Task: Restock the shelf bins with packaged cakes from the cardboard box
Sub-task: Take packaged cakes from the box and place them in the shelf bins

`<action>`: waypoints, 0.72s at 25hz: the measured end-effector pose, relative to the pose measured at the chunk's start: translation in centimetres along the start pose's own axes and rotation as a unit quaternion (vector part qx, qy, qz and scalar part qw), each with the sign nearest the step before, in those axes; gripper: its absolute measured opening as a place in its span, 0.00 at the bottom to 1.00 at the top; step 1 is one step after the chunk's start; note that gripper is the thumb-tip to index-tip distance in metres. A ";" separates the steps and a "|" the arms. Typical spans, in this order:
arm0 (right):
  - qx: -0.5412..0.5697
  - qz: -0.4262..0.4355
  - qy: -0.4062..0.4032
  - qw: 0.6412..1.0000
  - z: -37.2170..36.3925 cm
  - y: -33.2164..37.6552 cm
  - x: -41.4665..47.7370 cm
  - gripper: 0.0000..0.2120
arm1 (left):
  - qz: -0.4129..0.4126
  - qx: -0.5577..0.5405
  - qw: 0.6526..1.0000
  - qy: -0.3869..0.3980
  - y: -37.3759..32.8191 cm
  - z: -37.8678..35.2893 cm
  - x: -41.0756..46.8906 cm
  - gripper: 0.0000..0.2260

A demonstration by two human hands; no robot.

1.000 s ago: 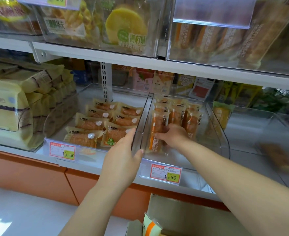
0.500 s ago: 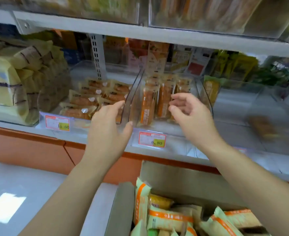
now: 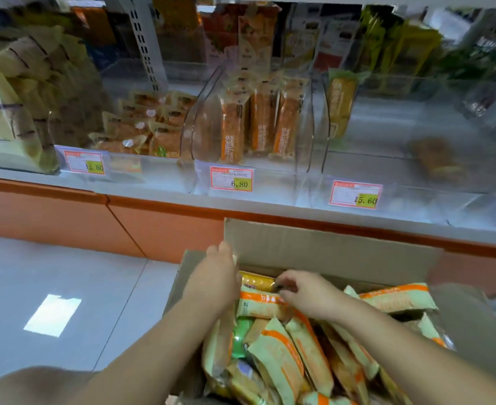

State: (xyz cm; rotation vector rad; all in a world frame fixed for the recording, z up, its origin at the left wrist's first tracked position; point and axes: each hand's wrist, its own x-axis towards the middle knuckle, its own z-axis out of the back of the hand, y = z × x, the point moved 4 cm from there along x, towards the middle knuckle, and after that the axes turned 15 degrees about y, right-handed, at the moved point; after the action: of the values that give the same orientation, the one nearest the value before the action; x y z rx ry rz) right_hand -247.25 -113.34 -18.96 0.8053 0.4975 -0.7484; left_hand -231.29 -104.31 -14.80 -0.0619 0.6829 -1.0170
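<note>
from my remote seat, the cardboard box (image 3: 313,247) sits at 6 o'clock of the view, flaps open, its far flap standing up against the orange base panel (image 3: 168,226) of the shelf. it is packed with packaged cakes (image 3: 284,361), pale green wrappers with orange bands, lying crossed over one another.

both hands are down in the box and a little apart. my left hand (image 3: 214,276) is at the box's 10 o'clock corner, back toward the camera, fingertips by the far flap; its fingers are hidden, so i cannot tell if it holds anything. my right hand (image 3: 308,293) lies over the packs with fingers curled at the end of a yellow pack (image 3: 257,282); blur stops me telling whether they pinch it.

at 12 o'clock the clear middle bin (image 3: 200,127) holds upright waffle packs (image 3: 258,121) behind a 6.80 price tag (image 3: 231,178). at 10 o'clock, a bin of flat cake packs (image 3: 144,127); bagged bread (image 3: 13,92) beyond at 9. at 2 o'clock, the right bin (image 3: 401,171) with one yellow upright pack (image 3: 340,103). the raised far flap stands between the hands and the shelf edge. grey floor (image 3: 51,273) lies at 8 o'clock.
</note>
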 end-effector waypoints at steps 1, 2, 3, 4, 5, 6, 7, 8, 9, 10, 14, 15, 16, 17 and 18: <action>-0.007 -0.014 0.028 0.999 -1.2 -0.1 0.8 0.22 | 0.033 -0.043 0.998 -0.012 0.5 -0.9 -0.1 0.15; -0.017 -0.023 0.045 0.999 -2.3 -0.1 1.5 0.27 | 0.051 -0.077 0.996 -0.018 0.8 -1.8 -0.2 0.16; -0.026 -0.033 0.054 0.998 -3.0 -0.1 2.0 0.30 | 0.063 -0.087 0.994 -0.017 1.1 -2.6 -0.2 0.17; -0.029 -0.040 0.056 0.997 -3.4 -0.2 2.2 0.31 | 0.069 -0.085 0.994 -0.015 1.5 -3.3 -0.1 0.19; -0.025 -0.041 0.060 0.997 -3.4 -0.4 2.2 0.31 | 0.071 -0.075 0.995 -0.013 1.8 -3.6 0.0 0.22; -0.020 -0.039 0.066 0.997 -3.3 -0.7 1.9 0.29 | 0.071 -0.063 0.995 -0.017 2.2 -3.5 0.3 0.25; -0.013 -0.036 0.067 0.997 -2.9 -1.0 1.4 0.27 | 0.077 -0.047 0.996 -0.019 2.5 -3.3 0.6 0.25; -0.001 -0.034 0.057 0.998 -2.5 -1.4 0.7 0.24 | 0.087 -0.026 0.996 -0.019 2.7 -3.1 1.0 0.25; 0.011 -0.033 0.039 0.999 -2.1 -1.8 0.0 0.22 | 0.102 0.000 0.995 -0.014 2.7 -2.9 1.3 0.26; 0.014 -0.033 0.017 0.999 -1.7 -2.2 -0.7 0.21 | 0.111 0.025 0.993 -0.010 2.6 -2.8 1.5 0.26; 0.092 -0.005 -0.064 0.994 -0.6 -3.9 -3.3 0.20 | 0.020 0.048 0.999 0.003 0.0 -3.5 2.1 0.22; 0.134 0.016 -0.095 0.986 -0.2 -4.2 -3.9 0.19 | -0.030 -0.001 1.000 0.009 -0.7 -3.7 2.1 0.20; 0.177 0.034 -0.121 0.976 0.3 -4.4 -4.4 0.18 | -0.074 -0.084 0.993 0.021 -1.2 -3.7 2.2 0.19; 0.232 0.054 -0.137 0.961 0.8 -4.5 -4.9 0.18 | -0.104 -0.185 0.976 0.042 -1.6 -3.7 2.2 0.19; 0.305 0.074 -0.135 0.940 1.0 -4.5 -5.1 0.18 | -0.125 -0.281 0.949 0.066 -1.8 -3.6 2.0 0.20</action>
State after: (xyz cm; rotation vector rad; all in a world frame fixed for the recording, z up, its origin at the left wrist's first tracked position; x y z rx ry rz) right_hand -253.78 -114.20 -17.07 1.2768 -0.0589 -0.8680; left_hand -233.92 -105.97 -18.01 -0.5958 1.0931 -1.0450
